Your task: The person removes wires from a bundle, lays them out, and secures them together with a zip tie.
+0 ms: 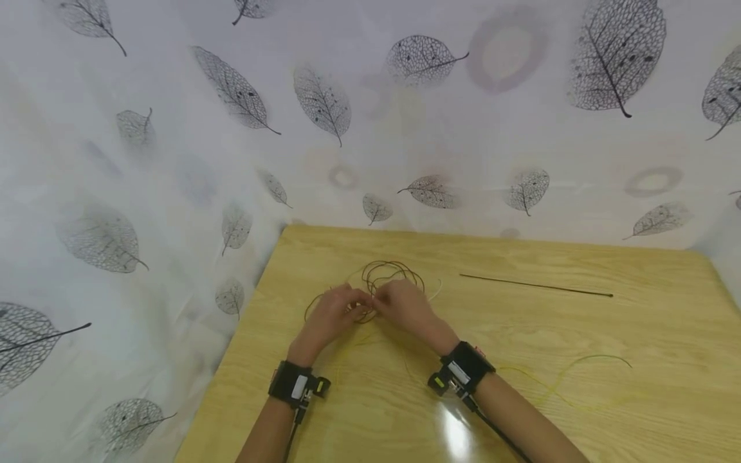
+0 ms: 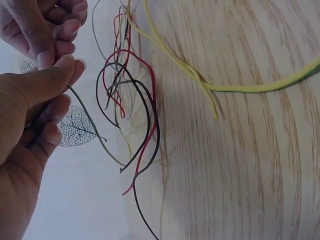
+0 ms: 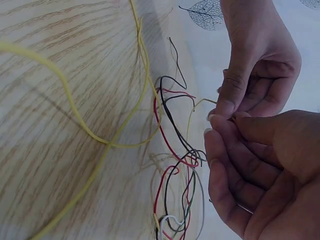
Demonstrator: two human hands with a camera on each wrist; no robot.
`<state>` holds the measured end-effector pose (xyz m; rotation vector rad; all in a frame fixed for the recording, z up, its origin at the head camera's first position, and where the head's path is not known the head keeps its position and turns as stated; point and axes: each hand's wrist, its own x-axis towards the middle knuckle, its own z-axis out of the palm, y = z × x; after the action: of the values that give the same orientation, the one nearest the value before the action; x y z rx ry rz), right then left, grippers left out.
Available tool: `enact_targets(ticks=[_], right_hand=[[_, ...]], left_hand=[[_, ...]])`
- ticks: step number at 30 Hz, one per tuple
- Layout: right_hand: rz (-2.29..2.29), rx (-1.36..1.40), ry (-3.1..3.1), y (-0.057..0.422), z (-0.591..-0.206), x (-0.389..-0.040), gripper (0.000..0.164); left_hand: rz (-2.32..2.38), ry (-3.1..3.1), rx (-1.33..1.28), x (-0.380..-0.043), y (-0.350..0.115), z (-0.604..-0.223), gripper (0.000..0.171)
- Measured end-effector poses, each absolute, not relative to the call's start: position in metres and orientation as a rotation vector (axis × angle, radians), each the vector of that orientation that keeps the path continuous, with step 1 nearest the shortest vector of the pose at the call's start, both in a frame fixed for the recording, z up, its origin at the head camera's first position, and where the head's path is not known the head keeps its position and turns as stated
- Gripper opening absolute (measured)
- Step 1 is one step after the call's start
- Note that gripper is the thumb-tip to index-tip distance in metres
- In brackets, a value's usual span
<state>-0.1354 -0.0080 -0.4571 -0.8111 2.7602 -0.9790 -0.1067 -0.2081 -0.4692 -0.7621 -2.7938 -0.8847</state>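
My left hand [image 1: 332, 315] and right hand [image 1: 408, 308] meet at the fingertips over the table. Between its thumb and forefinger, the left hand [image 2: 30, 115] pinches a thin green-yellow wire [image 2: 100, 140], whose free length hangs down. The right hand [image 3: 270, 165] has thumb and forefinger pressed together against the left fingertips, pinching the same wire; its end is hidden by the fingers. Just beyond both hands lies a loose tangle of red, black, white and yellow wires [image 1: 393, 265].
A straight dark wire [image 1: 535, 285] lies at the back right of the wooden table [image 1: 654, 308]. Closer in, a yellow-green wire [image 1: 596, 357] curves near the right forearm. Leaf-patterned sheeting [image 1: 347, 167] hangs behind and to the left.
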Motion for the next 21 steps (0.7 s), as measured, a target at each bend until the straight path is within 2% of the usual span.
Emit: enact_targets(ticks=[4, 11, 21], right_hand=[[-1.008, -0.843, 2.790, -0.007, -0.456, -0.131, 0.026], [-1.041, -0.834, 2.962, 0.004, -0.446, -0.126, 0.014], [-1.379, -0.665, 2.891, 0.056, -0.435, -0.125, 0.013]], left_hand=[[-0.926, -2.775, -0.762, -0.107, -0.210, -0.470, 0.021], [-0.827, -2.781, -0.698, -0.107, -0.228, -0.471, 0.012], [-0.774, -2.633, -0.649, -0.105, -0.269, -0.472, 0.018]])
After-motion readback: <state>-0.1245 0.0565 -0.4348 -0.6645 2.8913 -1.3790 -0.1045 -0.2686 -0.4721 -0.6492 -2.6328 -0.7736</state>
